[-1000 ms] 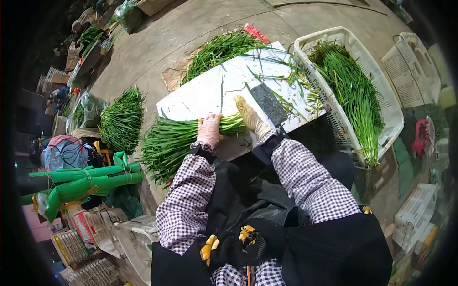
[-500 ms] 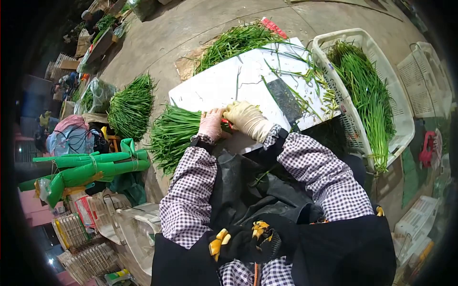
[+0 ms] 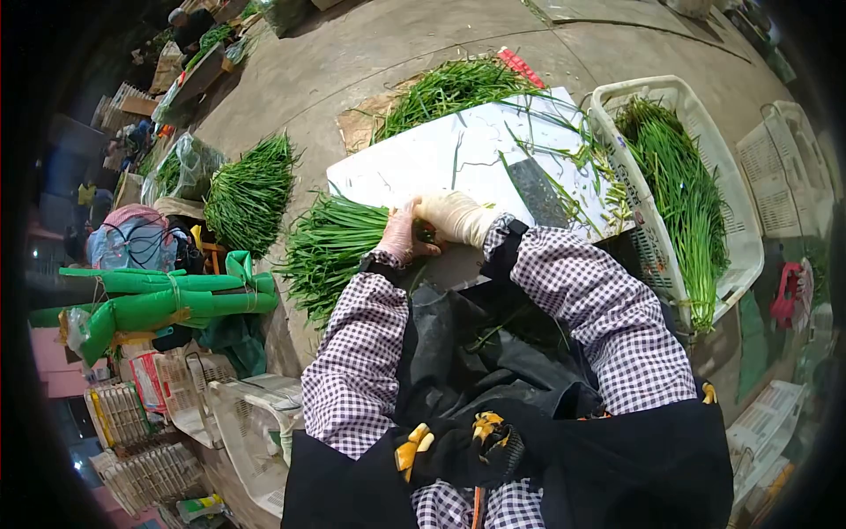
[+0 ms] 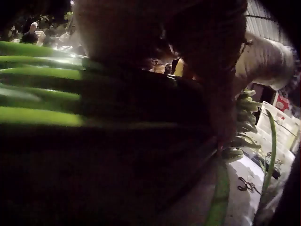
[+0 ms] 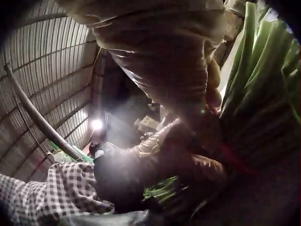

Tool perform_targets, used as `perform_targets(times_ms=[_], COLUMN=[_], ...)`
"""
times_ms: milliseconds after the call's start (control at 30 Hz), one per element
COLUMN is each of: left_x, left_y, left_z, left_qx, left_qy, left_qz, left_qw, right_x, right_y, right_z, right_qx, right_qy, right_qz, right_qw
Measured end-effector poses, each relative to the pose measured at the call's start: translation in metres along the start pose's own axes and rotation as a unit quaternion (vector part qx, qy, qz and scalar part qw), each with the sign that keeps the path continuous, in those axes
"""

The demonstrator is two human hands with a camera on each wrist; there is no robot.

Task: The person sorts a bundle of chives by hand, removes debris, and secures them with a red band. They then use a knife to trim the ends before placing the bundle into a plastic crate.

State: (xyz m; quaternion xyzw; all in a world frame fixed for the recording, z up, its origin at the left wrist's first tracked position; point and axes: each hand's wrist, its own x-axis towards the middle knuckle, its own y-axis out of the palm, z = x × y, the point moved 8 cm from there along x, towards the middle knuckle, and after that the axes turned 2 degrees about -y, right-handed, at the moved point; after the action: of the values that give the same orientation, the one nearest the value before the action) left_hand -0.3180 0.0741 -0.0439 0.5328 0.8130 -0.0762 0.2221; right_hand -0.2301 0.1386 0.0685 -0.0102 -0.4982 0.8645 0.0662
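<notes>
My gloved left hand (image 3: pixel 398 238) grips a bunch of garlic chives (image 3: pixel 339 225) close to its stem end. Its leaves fan out leftward past the near left edge of a white board (image 3: pixel 410 163). The pale cut stem ends (image 4: pixel 247 115) poke out beyond the left fingers in the left wrist view. My gloved right hand (image 3: pixel 454 216) is right against the left one at the stem end, its fingers curled and mostly hidden in the head view. A dim red band (image 5: pixel 237 162) shows across the shaded bunch in the right wrist view.
Stem scraps and a dark pad (image 3: pixel 538 189) lie on the board. At its right stands a white crate (image 3: pixel 756 256) with long chives (image 3: pixel 679 194) inside. Loose chives (image 3: pixel 449 93) lie behind it, another heap (image 3: pixel 251 194) at left. A green wrapped bundle (image 3: pixel 176 300) sits nearer.
The right hand, open beyond the stems a second ago, came left to the left hand, with red showing between them half a second ago. Its wrist has since turned over the stem end.
</notes>
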Motion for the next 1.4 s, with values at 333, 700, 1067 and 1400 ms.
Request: perform_targets(times_ms=[333,700,1067,1400], left_x=[-0.036,-0.035,-0.041,-0.030], left_y=[0.029,0.029,0.035,0.028], left_z=[-0.058,-0.058,-0.068,-0.051], left_qx=[0.430,0.518,0.496,0.516], left_qy=[0.181,0.188,0.140,0.160], left_qz=[-0.026,-0.045,-0.048,-0.043], left_qw=[0.884,0.833,0.855,0.841], right_x=[-0.012,-0.005,-0.002,-0.001], right_y=[-0.022,-0.003,0.000,0.030], right_z=[0.010,-0.001,-0.002,0.027], right_qx=[0.229,0.084,0.053,-0.169], right_qy=[0.092,0.121,0.008,-0.149], right_qz=[0.047,0.061,0.087,0.076], right_qw=[0.968,0.987,0.995,0.971])
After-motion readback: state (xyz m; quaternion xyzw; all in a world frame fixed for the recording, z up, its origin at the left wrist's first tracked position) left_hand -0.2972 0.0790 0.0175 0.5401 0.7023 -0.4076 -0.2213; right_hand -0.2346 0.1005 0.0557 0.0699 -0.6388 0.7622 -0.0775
